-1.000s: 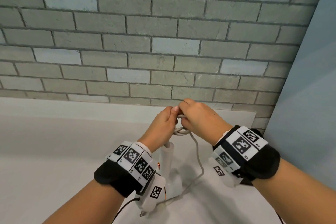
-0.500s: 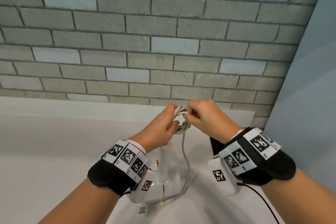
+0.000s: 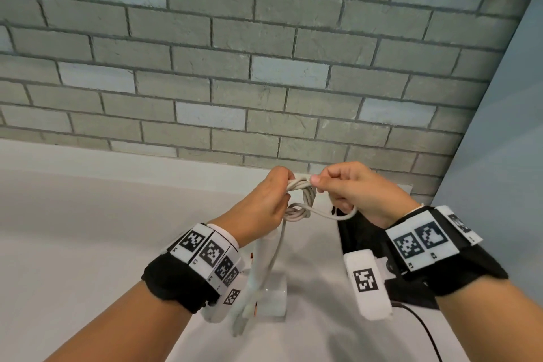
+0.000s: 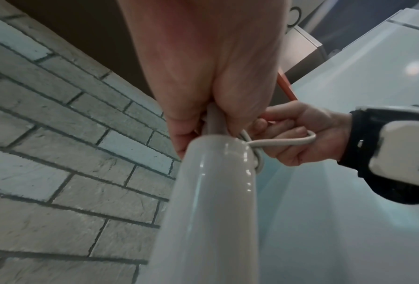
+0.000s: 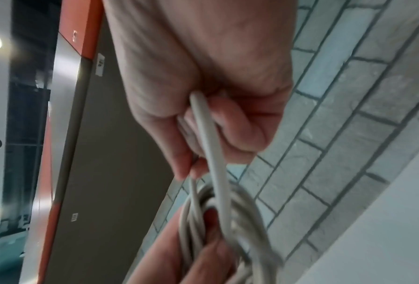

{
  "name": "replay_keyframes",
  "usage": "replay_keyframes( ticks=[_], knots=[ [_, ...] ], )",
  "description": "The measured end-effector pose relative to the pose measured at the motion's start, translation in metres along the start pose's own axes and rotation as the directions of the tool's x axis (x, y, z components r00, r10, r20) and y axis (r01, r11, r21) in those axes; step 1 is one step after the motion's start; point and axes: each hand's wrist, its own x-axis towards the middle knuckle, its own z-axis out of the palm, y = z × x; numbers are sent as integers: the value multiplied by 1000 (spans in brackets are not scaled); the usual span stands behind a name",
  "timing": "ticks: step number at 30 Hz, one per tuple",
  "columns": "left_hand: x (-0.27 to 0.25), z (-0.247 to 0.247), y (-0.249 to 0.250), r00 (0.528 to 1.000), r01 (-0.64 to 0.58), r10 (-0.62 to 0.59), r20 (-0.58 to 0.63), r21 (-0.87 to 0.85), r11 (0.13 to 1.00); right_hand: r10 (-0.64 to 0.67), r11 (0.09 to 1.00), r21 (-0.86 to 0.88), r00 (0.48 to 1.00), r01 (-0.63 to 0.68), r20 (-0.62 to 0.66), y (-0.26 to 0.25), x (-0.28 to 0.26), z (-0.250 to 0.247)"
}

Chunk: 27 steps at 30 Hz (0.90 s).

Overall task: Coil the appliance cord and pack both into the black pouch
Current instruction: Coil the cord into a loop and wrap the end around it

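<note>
My left hand (image 3: 286, 185) grips a small coil of the white cord (image 3: 304, 194), held up above the counter. The white appliance (image 3: 266, 258) hangs below that hand by its handle (image 4: 211, 192). My right hand (image 3: 316, 181) pinches the cord just right of the coil, and a loose loop of cord (image 3: 338, 216) runs round its lower fingers. The right wrist view shows the cord (image 5: 211, 144) passing through the curled fingers down to the coil (image 5: 228, 221). The black pouch (image 3: 360, 235) lies on the counter under my right wrist, mostly hidden.
A white counter (image 3: 88, 244) meets a grey brick wall (image 3: 264, 67) just behind the hands. A pale blue panel (image 3: 499, 126) closes off the right side. A thin black cable (image 3: 423, 329) trails from my right wrist band.
My right hand has pulled a turn of cord out to the right. The slack hanging below has shortened and the appliance has lifted. The pouch now shows under my right wrist.
</note>
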Motion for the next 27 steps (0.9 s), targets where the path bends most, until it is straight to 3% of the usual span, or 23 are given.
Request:
replay_keyframes(
  ticks=[2, 6, 7, 12, 15, 17, 18, 20, 22, 23, 27],
  knots=[
    [0, -3, -4, 997, 62, -63, -33, -24, 998, -25, 1000, 7, 999, 25, 21, -2, -3, -12],
    [-2, -3, -12, 984, 121, -130, -121, -74, 990, -94, 945, 320, 994, 73, 50, 2, -10, -30],
    [-3, -2, -13, 984, 112, -121, -131, -73, 991, -103, 942, 325, 994, 82, 48, 2, -11, -29],
    [-1, 8, -12, 985, 77, -83, -154, -47, 996, -93, 990, -113, 991, 83, -91, -1, -14, -30],
    [-1, 5, -16, 979, 99, -106, -171, -49, 994, -173, 895, -443, 954, 48, -246, 3, -11, -33],
    [-2, 2, -20, 974, 111, -119, -191, -52, 992, -158, 925, -379, 908, -1, -387, 7, -10, -37],
    [-2, 2, -21, 973, 109, -116, -198, -49, 993, -91, 969, -248, 910, -13, -405, 8, -11, -37],
    [-4, 3, -21, 972, 94, -100, -211, -39, 995, 84, 990, 134, 944, -43, -320, 5, -14, -34],
    [-3, 5, -21, 968, 93, -99, -232, -37, 995, 121, 940, 339, 958, -27, -259, -2, -15, -33],
    [-3, 6, -22, 964, 101, -108, -243, -39, 994, 97, 946, 325, 956, -3, -276, -5, -15, -33],
    [0, 7, -23, 954, 109, -112, -277, -26, 994, -89, 996, -2, 936, 94, -342, -16, -19, -39]
  ],
)
